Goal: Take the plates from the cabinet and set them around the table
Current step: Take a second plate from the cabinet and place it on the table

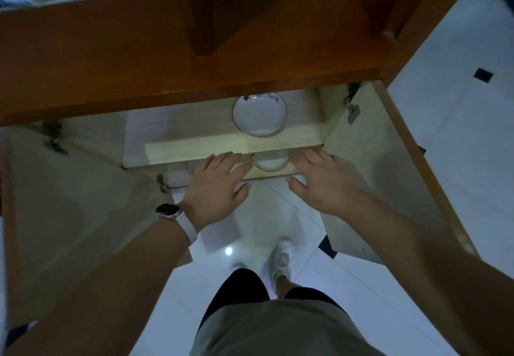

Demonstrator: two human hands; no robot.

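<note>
We note a white plate (260,115) with a thin dark rim at centre frame, lying flat on the upper shelf (194,147) of the cabinet (167,58). A second plate (269,162) of the same look sits one level below, half hidden by the shelf edge, between the hands. Left hand (219,186) and right hand (325,180): fingers straight and spread, holding nothing. Shelf boards are pale. Both doors stand open. Glossy white tiled floor (278,216) in the lower frame.
</note>
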